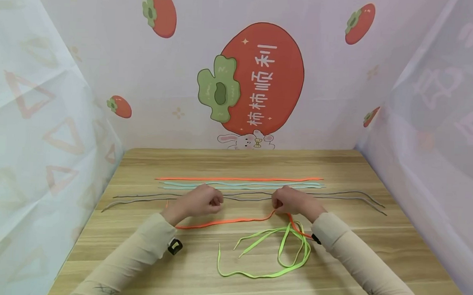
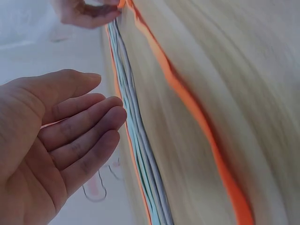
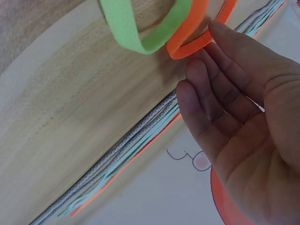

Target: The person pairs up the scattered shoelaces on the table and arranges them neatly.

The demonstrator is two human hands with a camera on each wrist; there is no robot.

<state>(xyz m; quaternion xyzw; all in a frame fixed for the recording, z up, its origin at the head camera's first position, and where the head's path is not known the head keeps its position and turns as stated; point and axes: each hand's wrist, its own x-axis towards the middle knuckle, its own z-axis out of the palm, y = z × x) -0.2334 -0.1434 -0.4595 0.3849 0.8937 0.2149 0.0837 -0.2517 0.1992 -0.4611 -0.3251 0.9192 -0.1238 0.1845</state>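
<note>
My right hand [image 1: 295, 201] pinches an orange shoelace [image 1: 232, 220] between thumb and fingertips. In the right wrist view the orange lace [image 3: 193, 46] bends sharply at that pinch. From there it runs left across the wooden table, passing under my left wrist. My left hand [image 1: 199, 201] hovers above the lace with loosely bent fingers, and the left wrist view shows its palm [image 2: 28, 187] holding nothing. Near the right hand lies a loosely looped yellow-green shoelace [image 1: 254, 275], partly crossed by the orange one.
Behind the hands, two grey cords [image 1: 350, 194] stretch across the table [image 1: 153, 277]. Farther back lie light-blue laces [image 1: 250, 184] and another straight orange shoelace [image 1: 239, 179]. A printed sheet [image 1: 322, 125] stands along the back edge, with white sheets at both sides.
</note>
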